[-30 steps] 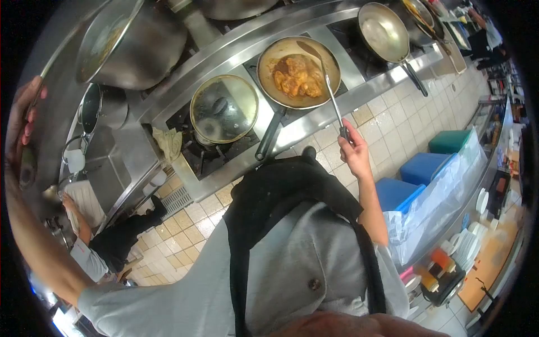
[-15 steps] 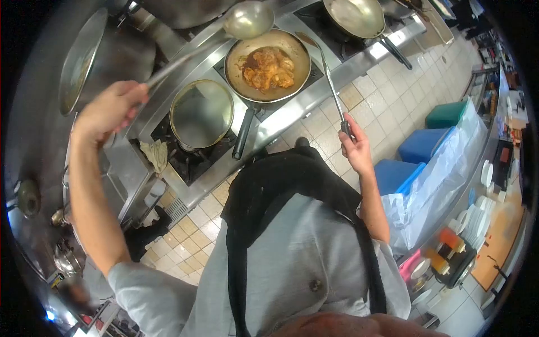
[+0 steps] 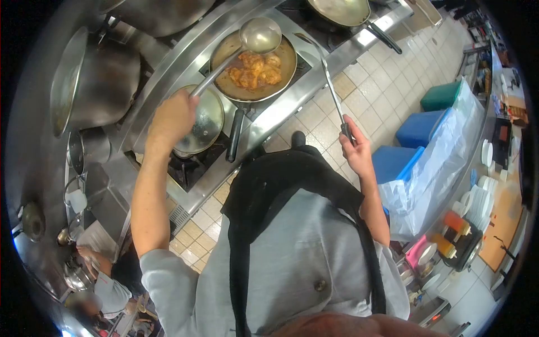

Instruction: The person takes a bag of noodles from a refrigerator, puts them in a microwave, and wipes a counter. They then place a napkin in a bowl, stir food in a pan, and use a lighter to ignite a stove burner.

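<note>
My left hand (image 3: 171, 123) is closed around the handle of a metal ladle (image 3: 260, 35). The ladle's bowl overlaps the far right part of a frying pan (image 3: 220, 85) on the stove. Browned pieces of food (image 3: 255, 72), glossy with sauce, lie in that pan, partly covered by the ladle. In my right hand (image 3: 357, 147) is the black grip of a long-handled metal spoon (image 3: 330, 81), its head just beyond the pan's right side. Below my left wrist a lidded pot (image 3: 206, 121) stands on a burner, partly hidden by my hand and the ladle handle.
Large metal pots (image 3: 109, 84) stand at the left. Another pan (image 3: 342, 11) sits on the far burner, its handle sticking out over the stove edge. Blue bins (image 3: 421, 129) and plastic sheeting (image 3: 407, 208) line the right. Another person (image 3: 112, 286) is at the lower left.
My left hand has swung right and down, bringing the ladle from beyond the pan to over it. My right hand stays nearly in place with the spoon. The view has shifted slightly.
</note>
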`<action>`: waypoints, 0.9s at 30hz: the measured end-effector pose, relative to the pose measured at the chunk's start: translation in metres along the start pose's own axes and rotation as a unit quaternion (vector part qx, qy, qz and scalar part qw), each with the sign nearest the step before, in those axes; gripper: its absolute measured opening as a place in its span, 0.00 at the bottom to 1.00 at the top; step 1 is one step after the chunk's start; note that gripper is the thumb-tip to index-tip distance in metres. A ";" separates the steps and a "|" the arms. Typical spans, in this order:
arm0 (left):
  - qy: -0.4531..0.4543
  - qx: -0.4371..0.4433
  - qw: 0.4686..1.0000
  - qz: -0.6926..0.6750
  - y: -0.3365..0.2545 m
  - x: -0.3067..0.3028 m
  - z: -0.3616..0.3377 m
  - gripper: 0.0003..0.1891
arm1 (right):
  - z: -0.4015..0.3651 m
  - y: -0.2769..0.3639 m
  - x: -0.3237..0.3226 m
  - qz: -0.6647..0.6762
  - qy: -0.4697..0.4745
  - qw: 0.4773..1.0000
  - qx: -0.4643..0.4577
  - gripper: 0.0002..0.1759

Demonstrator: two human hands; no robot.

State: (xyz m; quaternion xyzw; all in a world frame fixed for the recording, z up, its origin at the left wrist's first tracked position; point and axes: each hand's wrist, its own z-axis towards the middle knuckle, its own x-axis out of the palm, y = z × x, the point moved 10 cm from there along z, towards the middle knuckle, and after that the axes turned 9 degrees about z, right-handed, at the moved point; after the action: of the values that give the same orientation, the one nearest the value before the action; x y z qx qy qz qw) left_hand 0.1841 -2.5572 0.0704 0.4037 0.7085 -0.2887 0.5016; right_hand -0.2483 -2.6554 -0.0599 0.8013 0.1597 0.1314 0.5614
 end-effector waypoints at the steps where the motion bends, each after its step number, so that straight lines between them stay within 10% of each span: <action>1: -0.014 0.000 1.000 -0.002 -0.002 0.001 0.000 0.19 | -0.001 0.001 0.000 -0.012 -0.001 1.000 0.002 0.31; 27: -0.038 -0.125 0.988 0.083 0.072 0.002 -0.070 0.16 | 0.009 -0.001 0.019 0.012 0.035 0.999 0.018 0.31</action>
State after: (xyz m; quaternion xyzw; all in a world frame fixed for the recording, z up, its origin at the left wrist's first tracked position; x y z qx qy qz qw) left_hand 0.2126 -2.4629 0.0916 0.3840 0.6833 -0.1710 0.5970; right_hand -0.2276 -2.6546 -0.0635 0.8082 0.1717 0.1628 0.5393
